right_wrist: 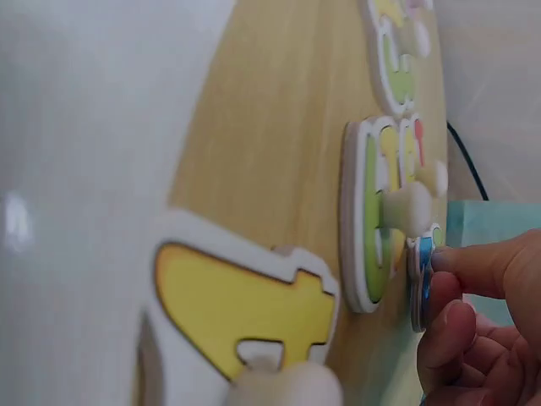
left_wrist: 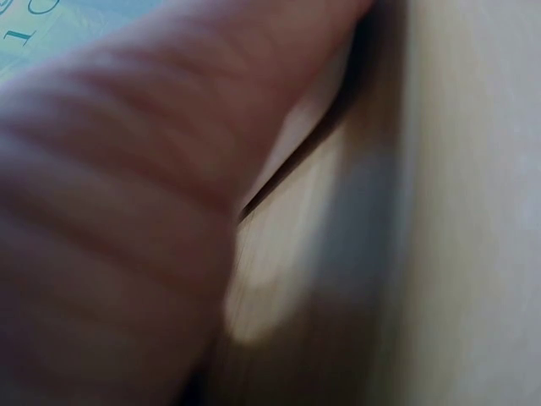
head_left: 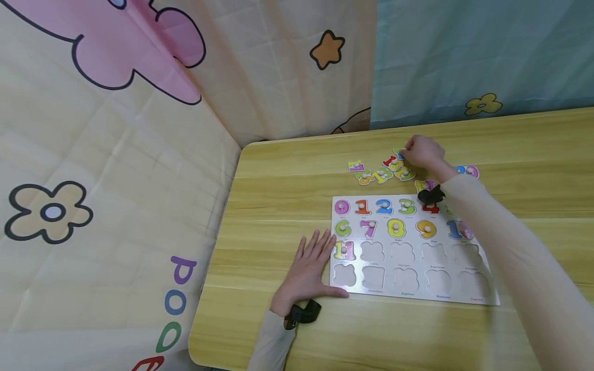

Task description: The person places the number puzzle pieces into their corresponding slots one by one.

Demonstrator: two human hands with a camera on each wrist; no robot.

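Note:
A white number puzzle board (head_left: 380, 296) lies on the wooden table, with number pieces 0 to 11 in its upper recesses and bare recesses below. My left hand (head_left: 308, 268) rests spread at the board's left edge, fingers straight, thumb along the lower corner. Beyond the board's far edge, my right hand (head_left: 423, 152) pinches a blue and green number piece (right_wrist: 425, 262) between thumb and fingers. Several knobbed number pieces (head_left: 382, 175) lie in a loose cluster beside it. Close in the right wrist view is a yellow 4 (right_wrist: 245, 300) on a piece with a wooden knob.
Another number piece (head_left: 467, 171) lies to the right, partly behind the right forearm. A piece (head_left: 424, 185) sits by the board's far edge under the right wrist. Printed curtains (head_left: 297, 77) hang behind the table (head_left: 260, 206) and along its left side.

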